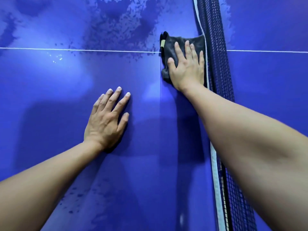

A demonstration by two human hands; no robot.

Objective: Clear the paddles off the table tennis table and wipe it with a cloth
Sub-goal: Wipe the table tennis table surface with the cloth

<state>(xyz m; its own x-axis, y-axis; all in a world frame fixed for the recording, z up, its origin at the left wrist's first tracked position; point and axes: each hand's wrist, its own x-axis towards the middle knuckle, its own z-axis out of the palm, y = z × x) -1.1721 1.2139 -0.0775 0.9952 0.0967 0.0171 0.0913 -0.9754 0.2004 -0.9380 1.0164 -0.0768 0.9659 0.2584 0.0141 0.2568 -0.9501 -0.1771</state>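
Your right hand presses the cloth flat, fingers straight, to wipe by the net; left hand lies open on the table, prob. bracing you.

The right hand presses a dark cloth flat on the blue worktop just beside the net, while the left hand rests flat, fingers spread, nearer and left.
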